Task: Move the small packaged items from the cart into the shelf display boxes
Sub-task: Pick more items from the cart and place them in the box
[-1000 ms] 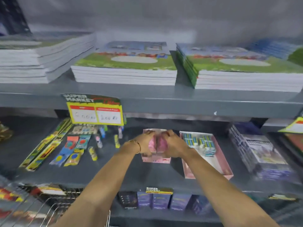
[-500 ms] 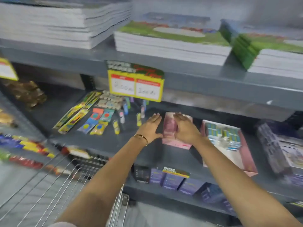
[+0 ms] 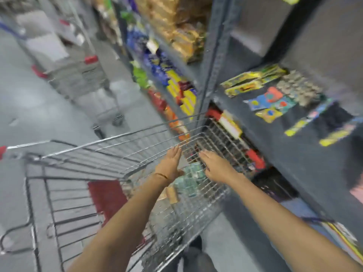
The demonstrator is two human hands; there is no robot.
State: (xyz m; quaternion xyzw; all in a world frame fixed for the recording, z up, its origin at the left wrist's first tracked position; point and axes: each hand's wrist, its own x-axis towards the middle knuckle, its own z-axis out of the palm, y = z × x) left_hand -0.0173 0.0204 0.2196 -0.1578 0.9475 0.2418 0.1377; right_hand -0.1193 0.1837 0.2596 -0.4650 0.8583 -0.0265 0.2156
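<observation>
Greenish small packets [image 3: 189, 179] lie in a heap inside the wire cart [image 3: 121, 146], at its end nearest the shelf [image 3: 279, 146]. Left hand [image 3: 170, 165] and right hand [image 3: 215, 167] hang over them, one each side, fingers spread flat, holding nothing. Both arms stretched forward and down into the cart.

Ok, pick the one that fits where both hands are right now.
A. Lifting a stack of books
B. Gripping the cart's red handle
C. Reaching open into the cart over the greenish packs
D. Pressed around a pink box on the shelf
C: the left hand and right hand are both spread open and empty inside the cart, above the greenish packs.
</observation>
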